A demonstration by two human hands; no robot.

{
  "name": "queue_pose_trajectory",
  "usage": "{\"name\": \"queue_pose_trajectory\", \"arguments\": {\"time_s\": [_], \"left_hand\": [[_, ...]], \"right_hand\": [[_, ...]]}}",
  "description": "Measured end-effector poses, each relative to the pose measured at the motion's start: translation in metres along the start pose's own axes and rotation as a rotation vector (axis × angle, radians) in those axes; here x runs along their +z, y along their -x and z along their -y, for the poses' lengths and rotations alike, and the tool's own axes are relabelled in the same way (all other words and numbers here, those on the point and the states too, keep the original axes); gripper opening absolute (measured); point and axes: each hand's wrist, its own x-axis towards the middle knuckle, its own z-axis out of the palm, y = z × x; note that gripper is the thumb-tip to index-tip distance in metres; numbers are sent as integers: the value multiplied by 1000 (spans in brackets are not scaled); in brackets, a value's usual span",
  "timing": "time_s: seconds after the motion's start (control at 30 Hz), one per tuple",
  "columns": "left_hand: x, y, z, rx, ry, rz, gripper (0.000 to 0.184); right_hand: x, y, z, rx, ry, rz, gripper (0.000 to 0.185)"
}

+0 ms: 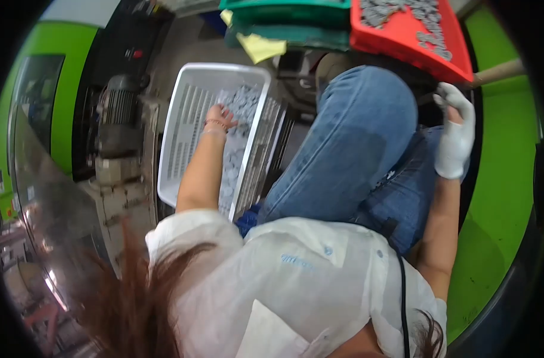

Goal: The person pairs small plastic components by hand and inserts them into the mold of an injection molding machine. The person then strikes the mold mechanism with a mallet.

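My left hand is bare, with a bracelet at the wrist. It reaches into a white plastic basket with slotted sides, and its fingers are apart. Many small grey parts lie in the basket beside and under the fingers. On the other side, my right hand wears a white glove that leaves some skin showing. Its fingers curl inward beside my knee, just below the corner of a red bin. Whatever those fingers hold, if anything, is hidden.
Grey parts lie in the red bin. Green bins stand beside it, with a yellow paper hanging at their edge. My jeans-covered leg is between the hands. Machinery with a motor stands left; a green panel is right.
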Motion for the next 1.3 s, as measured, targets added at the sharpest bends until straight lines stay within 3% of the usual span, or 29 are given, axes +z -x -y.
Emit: {"name": "queue_pose_trajectory", "arguments": {"time_s": [0.03,0.1,0.17,0.27,0.33,0.43,0.5,0.57,0.6,0.67,0.77,0.87,1.0,1.03,1.17,1.2,1.3], "left_hand": [[14,-2,-12,41,60,10,30],[51,24,-30,366,2,167,25],[107,123,-40,914,-122,309,18],[179,231,-40,1283,-44,631,13],[219,272,-33,1417,-257,817,18],[294,308,-15,1450,-590,1058,24],[351,314,5,1572,-891,1123,24],[408,304,28,1640,-1319,1084,31],[432,294,37,1383,-1411,1118,37],[473,275,59,1754,-1620,1031,44],[500,309,98,1645,-1895,763,55],[539,313,132,1415,-1915,541,59],[559,307,150,1355,-1913,682,59],[560,306,149,1337,-1904,699,48],[539,300,137,1019,-1714,970,30],[532,306,133,815,-1670,984,31],[515,329,118,771,-1730,1021,32]], "right_hand": [[1,-7,-5,0,-5,26,13],[1,-22,-15,-10,24,90,13],[-2,-31,-30,14,32,146,12],[-3,-34,-55,60,36,228,11],[-1,-29,-63,224,92,239,18],[-5,-31,-60,124,474,390,25],[-5,-27,-65,79,709,501,25],[-11,-19,-68,32,713,550,16],[-11,-18,-69,38,672,571,16],[-13,-23,-69,158,737,646,25],[-19,-26,-79,229,799,664,28],[-28,-30,-79,262,793,713,29],[-34,-33,-85,285,849,693,26],[-36,-32,-86,278,841,681,25],[-40,-30,-92,247,838,654,23],[-39,-29,-93,234,845,657,23],[-37,-32,-88,262,842,682,23]]}}
